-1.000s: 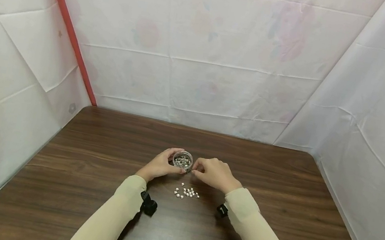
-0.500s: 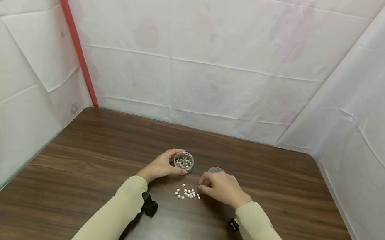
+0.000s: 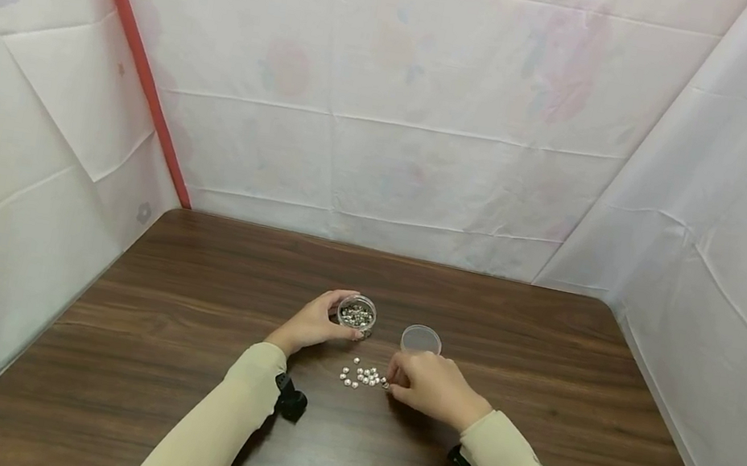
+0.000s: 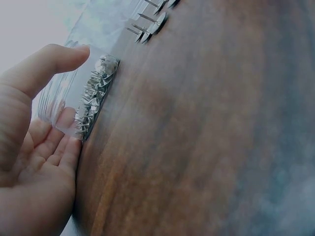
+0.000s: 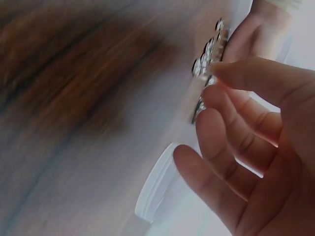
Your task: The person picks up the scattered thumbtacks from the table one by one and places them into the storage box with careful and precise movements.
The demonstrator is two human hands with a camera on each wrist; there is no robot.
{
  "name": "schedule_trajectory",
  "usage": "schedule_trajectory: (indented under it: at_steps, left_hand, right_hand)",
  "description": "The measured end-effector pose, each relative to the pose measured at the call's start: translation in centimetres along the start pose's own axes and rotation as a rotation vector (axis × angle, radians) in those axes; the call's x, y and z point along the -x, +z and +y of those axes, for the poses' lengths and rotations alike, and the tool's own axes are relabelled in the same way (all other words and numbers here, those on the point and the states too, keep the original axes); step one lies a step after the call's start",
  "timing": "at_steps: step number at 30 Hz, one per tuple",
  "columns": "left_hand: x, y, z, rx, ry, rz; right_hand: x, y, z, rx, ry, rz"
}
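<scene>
Left hand (image 3: pixel 311 325) clamped round clear jar (image 4: pixel 56 91) of tacks (image 4: pixel 92 101), midway between side edges of surface (image 3: pixel 226 283). Loose tacks (image 3: pixel 366 377) lie farther from its far edge. Right hand (image 3: pixel 432 385) beside them near lid (image 3: pixel 421 340); can't tell if it pinches 1. Risk: upturned points prick; loosened hold tips jar.

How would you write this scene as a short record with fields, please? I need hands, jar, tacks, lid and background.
Left hand: thumb and fingers around the clear jar
Clear jar: open, mouth up, with many tacks inside
Loose tacks: on the brown tabletop, pins up, between the hands
Right hand: fingertips at the edge of the loose tacks; whether one is pinched, cannot tell
Lid: round, on the tabletop, just beyond the right hand
Background: pale cloth, red strip at left
</scene>
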State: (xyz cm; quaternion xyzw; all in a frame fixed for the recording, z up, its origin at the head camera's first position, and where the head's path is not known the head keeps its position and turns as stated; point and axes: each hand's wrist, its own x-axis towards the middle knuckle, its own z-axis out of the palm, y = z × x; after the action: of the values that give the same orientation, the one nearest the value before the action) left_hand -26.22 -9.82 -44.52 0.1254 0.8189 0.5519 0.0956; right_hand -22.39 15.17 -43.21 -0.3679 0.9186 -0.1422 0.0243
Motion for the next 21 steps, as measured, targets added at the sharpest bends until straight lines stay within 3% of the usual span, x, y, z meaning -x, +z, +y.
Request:
schedule_trajectory:
  at_steps: [11,21]
  left_hand:
    - [0.1,0.0,0.1,-0.008,0.006,0.008]
    - [0.1,0.0,0.0,-0.018,0.009,-0.002]
  right_hand:
    - [0.3,0.6,-0.8,0.017,-0.003,-0.023]
    - [0.2,1.0,-1.3,0.104,-0.016,0.036]
